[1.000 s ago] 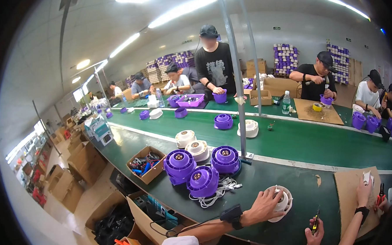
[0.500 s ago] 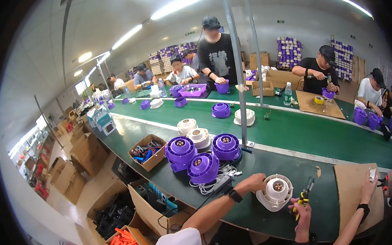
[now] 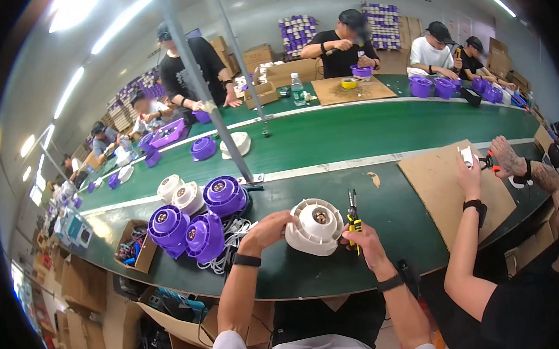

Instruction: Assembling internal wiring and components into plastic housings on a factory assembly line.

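The white housing (image 3: 304, 228) has a copper-coloured centre (image 3: 320, 217), the pliers (image 3: 355, 225) are of yellow and black colour, and the table (image 3: 387, 210) is dark green

white plastic housing (image 3: 313, 230) (smooth, matt)

White housing (image 3: 315, 233): round, finned rim, coppery centre showing, close to the surface's (image 3: 296, 276) near edge
Pliers (image 3: 354, 224): yellow-and-black handles, dark jaws toward the far edge
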### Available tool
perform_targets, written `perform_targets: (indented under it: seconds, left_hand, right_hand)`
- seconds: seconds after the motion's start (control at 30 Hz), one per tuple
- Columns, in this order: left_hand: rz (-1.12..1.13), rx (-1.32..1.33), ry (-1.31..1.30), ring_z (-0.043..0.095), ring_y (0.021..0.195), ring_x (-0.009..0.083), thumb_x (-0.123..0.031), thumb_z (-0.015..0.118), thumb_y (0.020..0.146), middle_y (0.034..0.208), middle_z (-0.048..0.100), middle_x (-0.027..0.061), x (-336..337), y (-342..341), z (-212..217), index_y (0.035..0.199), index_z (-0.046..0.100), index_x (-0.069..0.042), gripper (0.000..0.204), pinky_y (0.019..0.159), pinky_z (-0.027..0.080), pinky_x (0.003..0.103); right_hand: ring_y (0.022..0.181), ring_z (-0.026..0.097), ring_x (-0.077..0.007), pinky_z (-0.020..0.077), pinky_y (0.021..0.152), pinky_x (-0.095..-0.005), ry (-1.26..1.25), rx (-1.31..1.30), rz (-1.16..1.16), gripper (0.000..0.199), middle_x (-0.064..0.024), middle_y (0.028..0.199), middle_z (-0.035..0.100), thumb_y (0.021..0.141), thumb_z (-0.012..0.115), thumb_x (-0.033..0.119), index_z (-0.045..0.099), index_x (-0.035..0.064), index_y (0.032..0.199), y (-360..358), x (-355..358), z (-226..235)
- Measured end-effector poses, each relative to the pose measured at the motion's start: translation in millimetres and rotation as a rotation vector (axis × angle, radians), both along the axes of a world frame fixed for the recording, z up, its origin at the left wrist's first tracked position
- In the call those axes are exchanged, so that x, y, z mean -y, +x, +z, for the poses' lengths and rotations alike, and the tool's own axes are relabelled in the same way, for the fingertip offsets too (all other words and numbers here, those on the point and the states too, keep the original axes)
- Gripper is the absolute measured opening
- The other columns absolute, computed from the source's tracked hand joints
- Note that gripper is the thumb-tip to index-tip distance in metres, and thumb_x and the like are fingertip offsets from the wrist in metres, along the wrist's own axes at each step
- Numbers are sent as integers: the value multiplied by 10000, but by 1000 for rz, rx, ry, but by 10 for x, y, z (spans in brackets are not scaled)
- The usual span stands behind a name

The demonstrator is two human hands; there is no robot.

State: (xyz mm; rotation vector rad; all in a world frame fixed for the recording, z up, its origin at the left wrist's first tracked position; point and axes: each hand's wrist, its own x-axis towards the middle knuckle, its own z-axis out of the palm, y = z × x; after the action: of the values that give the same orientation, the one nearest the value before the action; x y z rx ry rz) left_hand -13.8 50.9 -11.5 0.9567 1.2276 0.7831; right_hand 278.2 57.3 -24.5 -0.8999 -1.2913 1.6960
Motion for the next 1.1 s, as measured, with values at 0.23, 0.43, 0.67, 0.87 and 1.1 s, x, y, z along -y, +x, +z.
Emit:
perform_targets:
  seconds: [0.23, 0.43, 0.67, 0.87, 1.1]
  left_hand:
    - [345, 348, 283, 614, 874, 156, -235, 723, 853, 994, 597, 106, 35, 399, -258, 1153, 437, -2, 476, 782, 522, 306]
    - [549, 69, 547, 621, 891, 161, -184, 724, 848, 1051, 594, 170, 104, 680, -16, 1166, 389, 28, 509, 754, 533, 278]
    - [607, -114, 745, 596, 913, 166, -143, 711, 838, 1051, 559, 144, 193, 832, -30, 1167, 360, 31, 512, 765, 509, 272]
    - [602, -153, 792, 550, 970, 156, -177, 712, 837, 1060, 539, 116, 175, 814, -20, 1200, 366, 13, 537, 841, 474, 291]
    - [424, -138, 773, 521, 1093, 206, -151, 751, 777, 1152, 497, 147, 128, 726, 54, 1252, 318, 10, 663, 923, 459, 331]
  right_hand:
    - [749, 583, -234, 473, 729, -323, 299, 448, -49, 478, -106, 828, 611, 744, 748, 291, 582, -1, 1083, 172, 109, 295]
    - [1058, 514, -361, 390, 927, -447, 610, 1064, -192, 691, -186, 1023, 561, 641, 735, 340, 559, 89, 1261, 198, 441, 584]
    - [1028, 516, -399, 357, 884, -525, 515, 1164, -162, 657, -257, 1039, 586, 651, 736, 375, 576, 65, 1208, 71, 379, 619]
    - [1027, 512, -421, 355, 873, -540, 586, 1222, -182, 564, -283, 1044, 576, 638, 683, 322, 598, 30, 1113, 14, 284, 716]
    - [1101, 525, -473, 370, 980, -537, 482, 1315, 6, 639, -324, 1104, 587, 630, 649, 343, 605, 23, 1181, 5, 138, 883]
